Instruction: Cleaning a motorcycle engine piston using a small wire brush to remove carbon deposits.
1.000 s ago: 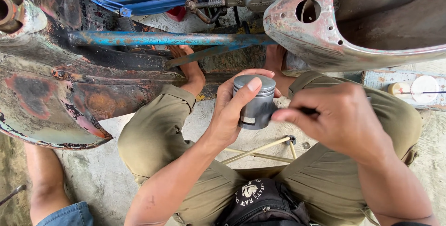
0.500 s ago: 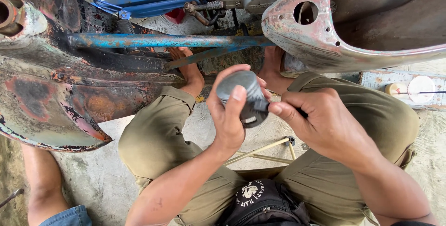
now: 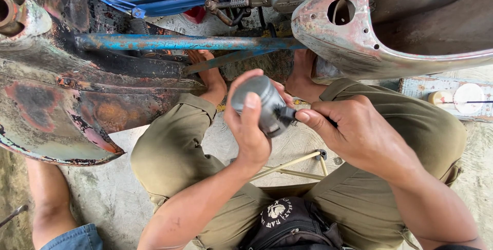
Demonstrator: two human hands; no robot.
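My left hand (image 3: 251,132) wraps around a grey metal piston (image 3: 262,103), thumb across its near side and fingers curled behind it, so that grip is closed firmly on the part. The piston sits tilted, its flat crown turned up and away from me, held in the air above my knees. My right hand (image 3: 359,134) comes in from the right of that grip, its fingertips pinched tight on a small dark tool (image 3: 285,114) whose tip touches the piston's side. I cannot tell exactly what kind of tool it is, since most of it is hidden in my fingers.

Below both grips are my legs in olive trousers (image 3: 174,152), and a black pouch (image 3: 292,224) lies on my lap just under my wrists. Between my knees, beneath the left grip, a thin pale metal stand (image 3: 298,162) rests on the concrete floor (image 3: 102,193). My bare feet (image 3: 208,73) are beyond the piston, tucked under a blue frame tube (image 3: 169,42). To the left of my left grip spreads a rusty body panel (image 3: 56,106); beyond my right grip sits a reddish fender shell (image 3: 375,34). Another person's leg, with a blue denim cuff (image 3: 77,237), stands at far left.
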